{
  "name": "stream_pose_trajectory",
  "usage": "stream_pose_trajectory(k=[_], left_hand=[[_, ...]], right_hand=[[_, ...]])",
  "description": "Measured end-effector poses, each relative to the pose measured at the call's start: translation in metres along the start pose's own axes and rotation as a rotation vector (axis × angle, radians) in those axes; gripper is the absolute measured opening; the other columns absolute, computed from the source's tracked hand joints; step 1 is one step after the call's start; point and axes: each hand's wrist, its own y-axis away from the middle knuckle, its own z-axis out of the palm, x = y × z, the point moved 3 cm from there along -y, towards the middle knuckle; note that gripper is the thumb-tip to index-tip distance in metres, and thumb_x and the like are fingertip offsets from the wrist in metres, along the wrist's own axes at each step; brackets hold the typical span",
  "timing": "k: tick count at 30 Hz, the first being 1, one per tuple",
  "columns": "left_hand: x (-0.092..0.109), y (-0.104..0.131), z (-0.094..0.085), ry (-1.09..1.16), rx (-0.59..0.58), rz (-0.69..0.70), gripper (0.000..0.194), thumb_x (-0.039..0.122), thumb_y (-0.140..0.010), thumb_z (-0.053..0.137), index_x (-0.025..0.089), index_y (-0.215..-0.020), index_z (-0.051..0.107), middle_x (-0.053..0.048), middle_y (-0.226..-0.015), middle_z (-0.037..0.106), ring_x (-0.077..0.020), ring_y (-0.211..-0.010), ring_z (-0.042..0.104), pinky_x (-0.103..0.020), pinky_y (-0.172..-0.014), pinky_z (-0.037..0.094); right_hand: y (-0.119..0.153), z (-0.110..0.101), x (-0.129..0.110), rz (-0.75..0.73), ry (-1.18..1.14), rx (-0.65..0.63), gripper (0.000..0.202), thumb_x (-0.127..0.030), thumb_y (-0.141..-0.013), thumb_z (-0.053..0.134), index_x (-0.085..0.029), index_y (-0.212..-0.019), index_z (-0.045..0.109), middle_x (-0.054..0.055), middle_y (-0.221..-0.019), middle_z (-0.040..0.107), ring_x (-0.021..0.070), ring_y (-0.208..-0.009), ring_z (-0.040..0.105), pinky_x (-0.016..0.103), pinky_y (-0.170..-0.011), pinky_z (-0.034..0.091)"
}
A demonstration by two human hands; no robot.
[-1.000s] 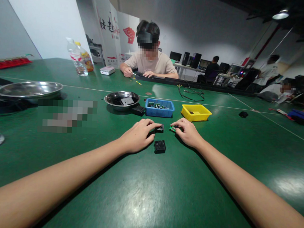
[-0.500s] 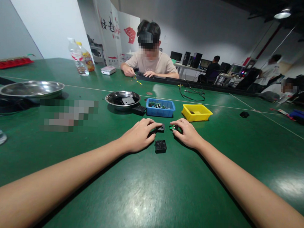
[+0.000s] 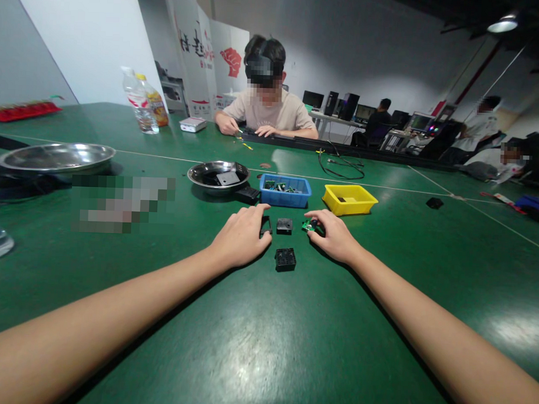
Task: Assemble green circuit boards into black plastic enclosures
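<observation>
My left hand (image 3: 242,236) rests low over the green table (image 3: 247,331). A thin black plastic frame (image 3: 266,225) shows between its thumb and fingers, partly hidden by them; the index finger is stretched out above it. My right hand (image 3: 332,236) pinches a small green circuit board (image 3: 308,226) with a dark part behind it, between thumb and fingertips. In the gap between my hands lies a small black box-like case (image 3: 284,226). Nearer to me is an open black housing (image 3: 286,259), its inner side facing up. Neither hand touches these two pieces.
Beyond my hands stand a blue bin (image 3: 285,198) of circuit boards, a yellow bin (image 3: 350,200) and a steel bowl (image 3: 218,176) holding parts. A larger steel dish (image 3: 56,158) is at left. Across the table, a person (image 3: 268,102) works beside a black cable (image 3: 341,169).
My left hand has drawn back slightly to the left, its index finger lifting off the black case. The case now lies uncovered, apart from the hand. My right hand has barely moved.
</observation>
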Motion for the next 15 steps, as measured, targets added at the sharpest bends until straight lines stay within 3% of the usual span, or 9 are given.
stream_pose_trajectory(k=[8,15], left_hand=[[0.0009,-0.0006,0.0000,0.008,-0.001,0.056,0.049,0.020,-0.088,0.045,0.014,-0.136,0.047,-0.015,-0.124,0.062,-0.0304,-0.115,0.057,-0.047,-0.100,0.047],[0.0083,0.0012,-0.0026,0.126,0.010,0.302,0.044,0.013,-0.085,0.046,0.019,-0.126,0.058,-0.010,-0.129,0.059,-0.0258,-0.122,0.053,-0.046,-0.109,0.043]], right_hand=[[-0.0013,-0.0021,0.0005,0.044,-0.042,0.021,0.033,-0.015,-0.081,0.059,-0.019,-0.114,0.064,0.009,-0.110,0.070,0.0222,-0.096,0.065,0.038,-0.091,0.050],[-0.0009,-0.0026,-0.0001,0.053,-0.111,0.014,0.042,-0.008,-0.076,0.057,-0.019,-0.115,0.065,0.009,-0.111,0.072,0.0225,-0.102,0.068,0.038,-0.092,0.052]])
